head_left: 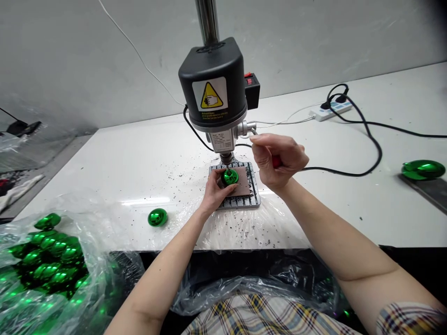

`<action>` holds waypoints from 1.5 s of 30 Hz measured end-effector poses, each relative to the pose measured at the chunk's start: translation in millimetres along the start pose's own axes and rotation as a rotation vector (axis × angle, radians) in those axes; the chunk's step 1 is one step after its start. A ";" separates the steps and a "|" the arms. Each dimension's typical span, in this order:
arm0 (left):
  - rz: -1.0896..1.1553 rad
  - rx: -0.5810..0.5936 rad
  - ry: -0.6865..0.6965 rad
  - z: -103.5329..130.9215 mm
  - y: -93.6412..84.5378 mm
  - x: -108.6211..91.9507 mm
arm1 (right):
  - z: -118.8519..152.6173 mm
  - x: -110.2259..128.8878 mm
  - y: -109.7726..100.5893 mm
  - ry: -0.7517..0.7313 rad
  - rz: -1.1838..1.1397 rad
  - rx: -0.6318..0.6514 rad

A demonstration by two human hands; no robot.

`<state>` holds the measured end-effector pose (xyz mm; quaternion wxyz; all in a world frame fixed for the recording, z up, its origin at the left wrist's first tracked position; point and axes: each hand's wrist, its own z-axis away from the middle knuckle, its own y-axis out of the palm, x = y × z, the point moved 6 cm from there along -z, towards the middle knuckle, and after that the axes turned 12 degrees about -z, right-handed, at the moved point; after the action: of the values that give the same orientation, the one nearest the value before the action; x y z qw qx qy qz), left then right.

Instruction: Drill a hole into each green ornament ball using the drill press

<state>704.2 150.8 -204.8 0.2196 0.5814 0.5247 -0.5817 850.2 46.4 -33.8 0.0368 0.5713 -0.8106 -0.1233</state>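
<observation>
A shiny green ball point(231, 177) rests on a brown board point(244, 186) on the slotted base point(256, 197) of a small drill press point(213, 83). My left hand point(214, 190) grips this ball, thumb in front and fingers at its far left side. The drill bit comes down right at the top of the ball; whether it has gone in, I cannot make out. My right hand point(279, 158) is closed around the red-ended feed lever point(277, 161) at the right of the drill head.
Another green ball point(157, 217) lies on the white table point(132, 153). A clear plastic bag point(101, 223) at left holds several more. At the far right a green ball point(423, 170) sits by a dark flat bar. Behind are a power strip point(331, 110) and black cable point(377, 153). Dark shavings surround the base.
</observation>
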 end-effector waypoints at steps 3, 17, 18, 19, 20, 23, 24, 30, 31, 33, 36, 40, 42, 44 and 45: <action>-0.003 -0.004 -0.002 0.0 -0.9 -1.7 | 2.0 -0.5 -0.5 0.008 -0.023 0.030; -0.113 -0.100 -0.085 2.2 -11.3 -11.3 | -39.2 -60.0 11.4 0.498 -0.135 -0.133; -0.196 -0.150 -0.099 10.3 -16.4 -17.6 | -45.3 -72.2 14.3 0.585 -0.156 -0.121; -0.281 -0.187 -0.098 22.3 -20.5 -25.7 | -49.8 -82.4 16.4 0.648 -0.182 -0.112; -0.360 -0.198 -0.068 37.8 -22.3 -35.6 | -52.8 -90.0 17.3 0.688 -0.211 -0.113; -0.566 0.014 0.275 102.3 -7.4 -70.1 | -55.7 -98.5 16.6 0.694 -0.267 -0.119; -0.650 0.139 0.443 129.0 2.0 -78.8 | -55.6 -97.9 16.2 0.683 -0.261 -0.113; -0.994 0.321 0.726 200.3 -20.1 -62.3 | -57.2 -85.9 13.2 0.636 -0.209 -0.171; -0.992 0.226 0.633 190.0 -41.2 -56.0 | -57.9 -84.0 13.2 0.637 -0.208 -0.181; -1.053 0.023 0.352 161.7 -92.2 -39.8 | -58.9 -81.2 13.9 0.646 -0.204 -0.179; -1.196 -0.049 -0.121 125.9 -160.3 -10.2 | -59.7 -79.0 13.8 0.633 -0.191 -0.168; -0.888 0.027 -0.392 104.8 -194.4 10.1 | -58.8 -81.1 12.6 0.602 -0.205 -0.168; -0.543 -0.048 -0.413 98.4 -191.6 6.8 | -57.7 -83.2 12.1 0.598 -0.214 -0.171; -0.155 -0.086 -0.451 91.7 -176.6 1.4 | -57.3 -84.3 12.1 0.584 -0.232 -0.171; 0.015 -0.080 -0.473 87.4 -165.6 -1.9 | -57.5 -84.1 12.2 0.571 -0.245 -0.170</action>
<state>522.3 132.9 -164.2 0.3635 0.4235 0.4769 -0.6790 879.6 119.8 31.6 0.2950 0.6710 -0.6797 -0.0289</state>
